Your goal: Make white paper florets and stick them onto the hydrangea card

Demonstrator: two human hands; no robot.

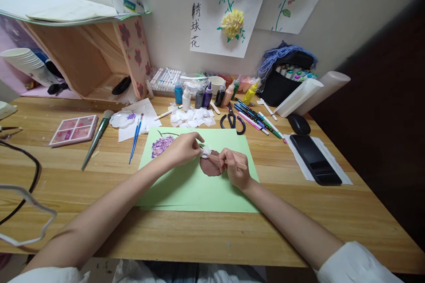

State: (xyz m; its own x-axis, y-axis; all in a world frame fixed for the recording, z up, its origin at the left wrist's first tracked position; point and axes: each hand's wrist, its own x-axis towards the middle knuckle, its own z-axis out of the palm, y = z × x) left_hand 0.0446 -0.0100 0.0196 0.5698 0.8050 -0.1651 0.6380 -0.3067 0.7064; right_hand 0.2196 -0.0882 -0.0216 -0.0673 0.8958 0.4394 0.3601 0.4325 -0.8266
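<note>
A light green sheet of paper (186, 194) lies on the table in front of me. On it are a brown painted round shape (209, 169) and a cluster of purple crumpled petals (161, 145) with a dark drawn line above. My right hand (235, 167) is closed around a flat wooden craft stick (241, 166), its tip at the top of the brown shape. There it meets a small white crumpled piece of tissue paper (206, 151). My left hand (186, 147) comes in from the left, thumb and fingertips pinched at that tissue; the fingertips are partly hidden.
Behind the sheet are torn white tissue pieces (192, 117), several paint bottles (207, 96), black scissors (232, 121) and pens (254, 117). To the left lie thin blue brushes (136, 137), a large brush (97, 139) and a pink case (73, 130). A black phone (315, 159) is at right.
</note>
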